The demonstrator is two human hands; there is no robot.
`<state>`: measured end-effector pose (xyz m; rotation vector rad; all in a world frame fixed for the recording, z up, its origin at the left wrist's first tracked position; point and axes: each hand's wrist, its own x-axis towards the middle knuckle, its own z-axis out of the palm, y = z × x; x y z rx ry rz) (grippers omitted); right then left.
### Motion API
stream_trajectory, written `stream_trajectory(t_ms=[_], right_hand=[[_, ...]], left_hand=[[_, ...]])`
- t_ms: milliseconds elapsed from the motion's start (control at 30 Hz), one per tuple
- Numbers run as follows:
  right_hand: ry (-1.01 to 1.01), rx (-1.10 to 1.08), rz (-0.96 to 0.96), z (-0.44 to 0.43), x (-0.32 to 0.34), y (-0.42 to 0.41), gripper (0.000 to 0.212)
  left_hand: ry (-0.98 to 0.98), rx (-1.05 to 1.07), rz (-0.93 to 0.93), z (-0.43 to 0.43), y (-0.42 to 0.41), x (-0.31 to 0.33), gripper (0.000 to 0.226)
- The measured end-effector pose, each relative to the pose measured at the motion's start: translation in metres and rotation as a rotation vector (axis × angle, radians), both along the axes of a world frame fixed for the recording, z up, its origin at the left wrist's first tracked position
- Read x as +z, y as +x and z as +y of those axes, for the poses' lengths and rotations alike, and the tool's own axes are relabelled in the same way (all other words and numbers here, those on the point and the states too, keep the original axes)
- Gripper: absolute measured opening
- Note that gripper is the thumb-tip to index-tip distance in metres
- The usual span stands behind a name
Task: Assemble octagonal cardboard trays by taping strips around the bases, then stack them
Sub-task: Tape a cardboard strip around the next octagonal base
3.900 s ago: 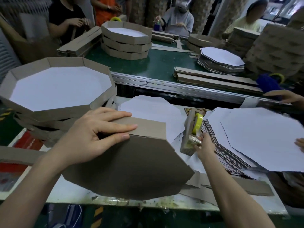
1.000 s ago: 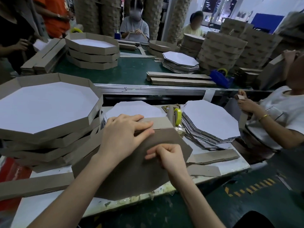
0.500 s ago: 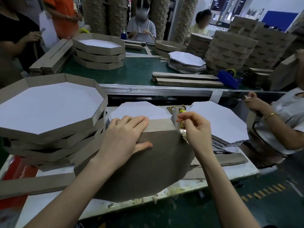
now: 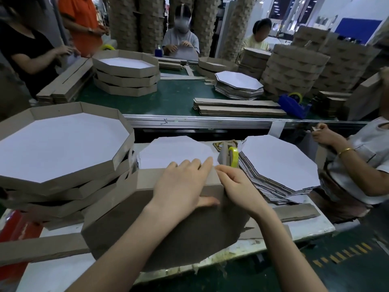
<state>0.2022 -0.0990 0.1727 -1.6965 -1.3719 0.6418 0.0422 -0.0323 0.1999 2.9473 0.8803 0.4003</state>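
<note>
Cardboard tray (image 4: 168, 234), tape dispenser (image 4: 228, 155) behind, finished stack (image 4: 84, 180) left, base pile (image 4: 277, 161) right

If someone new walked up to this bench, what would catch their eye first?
Front and centre, the upturned brown octagonal cardboard tray, with the left hand pressed flat on its side strip and the right hand beside it. At left rises a stack of finished white-floored trays; at right a pile of flat white octagonal bases, a yellow tape roll beside it.

White counter (image 4: 311, 227) is carrying tray stack (image 4: 63, 199) left, upturned tray (image 4: 210, 228) centre, tape dispenser (image 4: 228, 157) behind it, base pile (image 4: 277, 161) right (loose strip (image 4: 42, 247) lying front-left).
</note>
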Motion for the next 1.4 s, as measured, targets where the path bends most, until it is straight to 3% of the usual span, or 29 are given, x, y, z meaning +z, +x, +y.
stream_trajectory(t_ms=[133,300,433,567,933,1067,1400], right_hand=[[-0.154,0.145,0.194,-0.002,0.010,0.016,0.035],[-0.257,0.224,0.025,-0.001,0.028,0.024,0.059],[-0.201,0.272,0.087,-0.001,0.053,0.014,0.040],[-0.186,0.318,0.054,0.003,0.067,-0.010,0.021],[-0.156,0.276,-0.019,0.009,0.058,-0.030,0.014],[-0.154,0.280,-0.040,0.006,0.051,-0.034,0.016],[-0.138,0.260,-0.029,-0.001,0.048,-0.031,0.014]], left_hand=[[0.030,0.028,-0.005,0.008,-0.011,0.001,0.087],[-0.006,0.087,-0.293,0.005,-0.062,0.001,0.094],[-0.230,0.100,-0.531,0.003,-0.098,-0.017,0.092],[-0.366,0.146,-0.641,-0.001,-0.119,-0.043,0.088],[-0.374,0.211,-0.629,0.005,-0.133,-0.059,0.084],[-0.239,0.153,-0.526,0.000,-0.124,-0.044,0.087],[-0.068,-0.033,-0.534,-0.001,-0.100,-0.034,0.042]])
